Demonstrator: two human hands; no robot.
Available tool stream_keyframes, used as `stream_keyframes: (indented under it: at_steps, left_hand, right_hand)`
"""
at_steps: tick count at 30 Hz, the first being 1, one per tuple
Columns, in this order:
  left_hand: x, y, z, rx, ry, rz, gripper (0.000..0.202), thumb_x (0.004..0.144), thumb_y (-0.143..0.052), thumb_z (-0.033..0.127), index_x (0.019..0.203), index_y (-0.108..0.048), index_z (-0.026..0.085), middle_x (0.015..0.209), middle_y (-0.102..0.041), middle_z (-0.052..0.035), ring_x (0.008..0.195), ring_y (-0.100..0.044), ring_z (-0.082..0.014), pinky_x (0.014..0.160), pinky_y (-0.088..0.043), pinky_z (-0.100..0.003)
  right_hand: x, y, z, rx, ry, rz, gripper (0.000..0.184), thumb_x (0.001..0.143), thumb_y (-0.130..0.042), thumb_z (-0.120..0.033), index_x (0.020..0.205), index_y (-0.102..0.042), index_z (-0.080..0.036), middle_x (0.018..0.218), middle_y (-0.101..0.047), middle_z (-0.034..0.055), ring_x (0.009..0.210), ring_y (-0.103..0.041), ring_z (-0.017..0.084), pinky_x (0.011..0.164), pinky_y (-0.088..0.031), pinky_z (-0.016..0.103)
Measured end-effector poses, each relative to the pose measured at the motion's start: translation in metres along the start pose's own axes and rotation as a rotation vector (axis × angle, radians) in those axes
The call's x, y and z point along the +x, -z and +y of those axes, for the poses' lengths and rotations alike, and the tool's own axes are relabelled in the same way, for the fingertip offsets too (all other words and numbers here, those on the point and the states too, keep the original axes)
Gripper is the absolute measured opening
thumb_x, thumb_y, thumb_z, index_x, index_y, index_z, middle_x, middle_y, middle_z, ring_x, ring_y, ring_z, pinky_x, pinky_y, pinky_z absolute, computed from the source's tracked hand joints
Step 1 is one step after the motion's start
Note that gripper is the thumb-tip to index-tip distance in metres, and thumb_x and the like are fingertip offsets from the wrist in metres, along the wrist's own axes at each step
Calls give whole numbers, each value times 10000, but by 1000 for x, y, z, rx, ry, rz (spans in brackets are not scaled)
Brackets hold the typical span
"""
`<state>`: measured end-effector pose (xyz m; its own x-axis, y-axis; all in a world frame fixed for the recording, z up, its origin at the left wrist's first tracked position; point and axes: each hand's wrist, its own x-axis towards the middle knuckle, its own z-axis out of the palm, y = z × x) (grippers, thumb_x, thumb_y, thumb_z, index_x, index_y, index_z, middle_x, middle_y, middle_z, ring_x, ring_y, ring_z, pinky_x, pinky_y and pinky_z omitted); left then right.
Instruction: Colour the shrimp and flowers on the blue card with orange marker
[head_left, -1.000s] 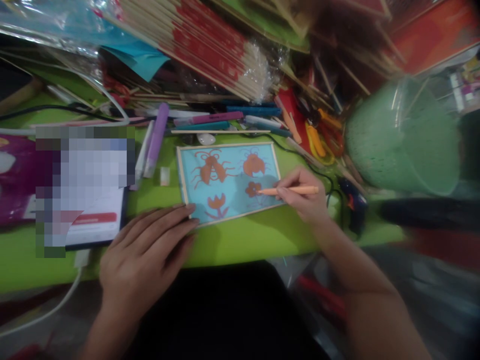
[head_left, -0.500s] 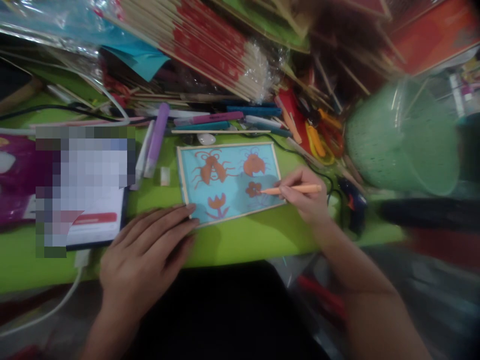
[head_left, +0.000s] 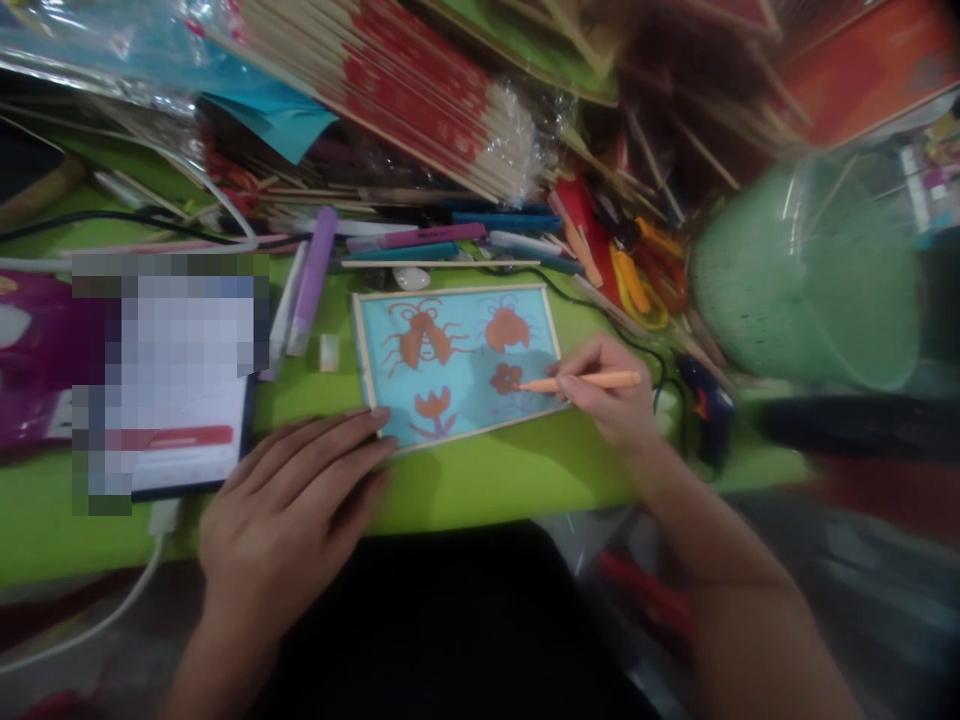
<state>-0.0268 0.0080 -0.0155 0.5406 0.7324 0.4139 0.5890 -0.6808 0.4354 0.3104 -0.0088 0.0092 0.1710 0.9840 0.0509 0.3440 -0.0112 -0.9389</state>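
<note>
Right hand (head_left: 616, 402) holds orange pen (head_left: 619, 379), apparently touching flower (head_left: 506, 379).

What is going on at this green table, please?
A person holds an orange pen in the right hand, its tip at or just above the orange flower on a blue sheet edged with pale strips. The left hand rests its fingertips at the sheet's near left corner. Two bugs and a tulip-like flower are also coloured orange. A phone lies left of the sheet.
</note>
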Motion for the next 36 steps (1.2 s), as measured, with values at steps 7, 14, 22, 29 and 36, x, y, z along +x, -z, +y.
stream_keyframes:
  at_steps: [7, 14, 22, 29, 36]
  left_hand:
    - [0, 0, -1, -16, -5, 7, 328, 917, -731, 163, 1217, -690, 291, 1307, -762, -13, 1128, -744, -264, 1010, -581, -479]
    - [0, -1, -1, 2, -25, 21, 320, 905, -741, 147, 1202, -698, 257, 1286, -772, -35, 1111, -748, -267, 1017, -571, -457]
    - [0, -2, 0, -9, -23, 20, 310, 907, -737, 148, 1197, -700, 255, 1287, -770, -39, 1110, -745, -269, 1002, -575, -467]
    - [1, 0, -1, 1, -28, 23, 301, 913, -732, 153, 1194, -701, 254, 1286, -771, -37, 1112, -746, -271, 997, -573, -466]
    - [1, -1, 0, -7, -22, 24, 304, 913, -734, 151, 1196, -699, 257, 1287, -770, -35, 1116, -744, -268, 1012, -574, -473]
  right_hand:
    - [1, -1, -3, -60, -6, 18, 161, 863, -799, -354, 806, -715, -229, 693, -720, -17, 610, -651, 152, 547, -495, 289]
    - [1, -1, -2, -23, -3, 14, 176, 856, -800, -349, 772, -698, -232, 657, -688, -26, 644, -667, 167, 578, -519, 298]
    - [0, 1, -1, -22, 15, 6, 135, 851, -811, -315, 788, -714, -244, 677, -697, -31, 636, -653, 157, 578, -508, 297]
    - [0, 0, 1, 1, 9, 31, 146, 850, -807, -313, 783, -702, -237, 670, -680, -31, 662, -672, 170, 625, -545, 318]
    - [1, 0, -2, -12, 15, 9, 129, 854, -801, -294, 780, -711, -238, 666, -685, -31, 645, -655, 163, 610, -524, 311]
